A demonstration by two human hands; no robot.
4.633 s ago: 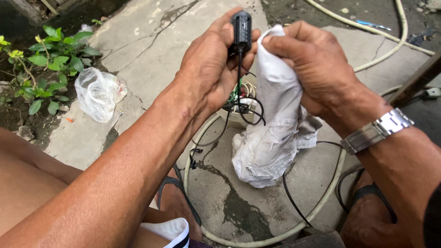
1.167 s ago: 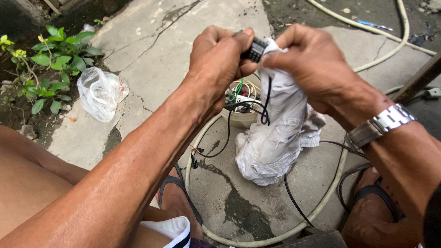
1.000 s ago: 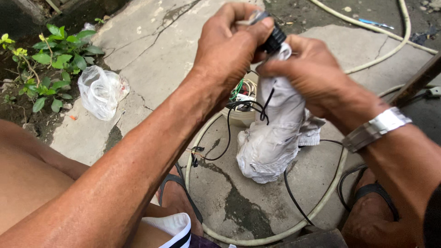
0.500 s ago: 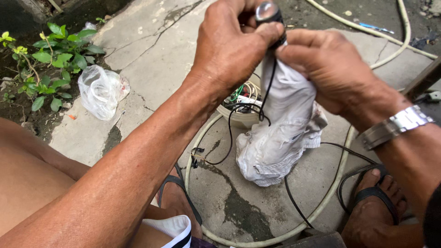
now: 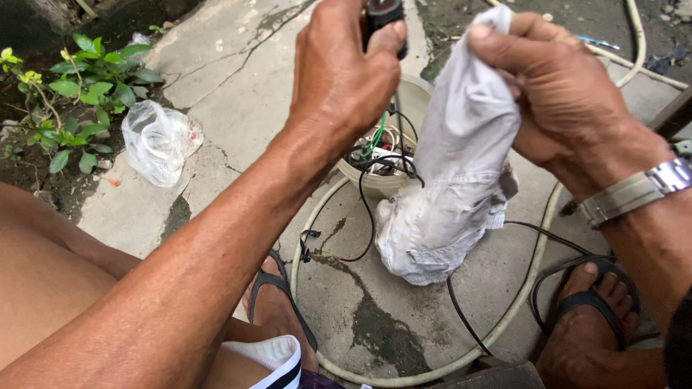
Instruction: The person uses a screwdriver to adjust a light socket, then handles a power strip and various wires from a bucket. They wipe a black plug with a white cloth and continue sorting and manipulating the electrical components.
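Left hand was closed around a small black device at the top edge, thumb and fingers gripping it, with a black wire hanging from it. Right hand pinched the top of a white rag, which hung down just beside the device, not touching it. Below sat a white bowl of tangled wires. A clear plastic bag lay on the concrete at left, near green plants. A pale hose looped around the sandalled feet.
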